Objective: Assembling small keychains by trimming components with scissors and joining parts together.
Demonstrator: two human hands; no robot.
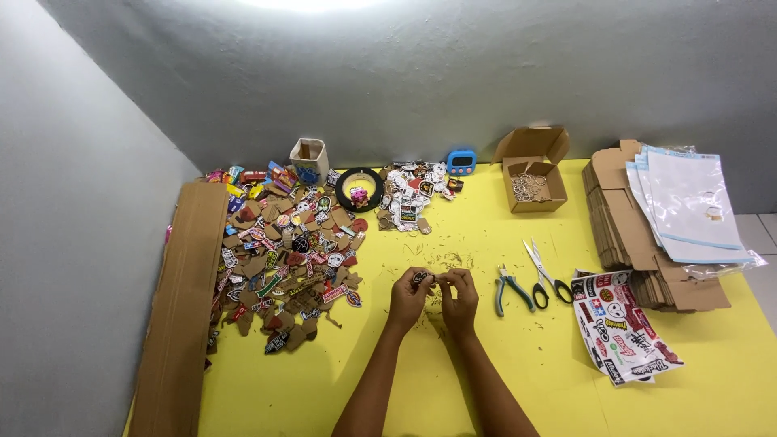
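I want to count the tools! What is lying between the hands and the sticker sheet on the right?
In the head view, two tools lie there on the yellow table: pliers nearer the right hand, then scissors beside the sticker sheet.

the flat bright yellow surface [486,380] fills the lower part of the view and runs back to a plain grey wall [421,89]. a second plain grey wall [73,243] stands on the left and meets the back one in a corner. a strong white light [312,4] glows at the top of the back wall. at the far right, past the yellow edge, a bit of pale tiled floor [761,235] shows.
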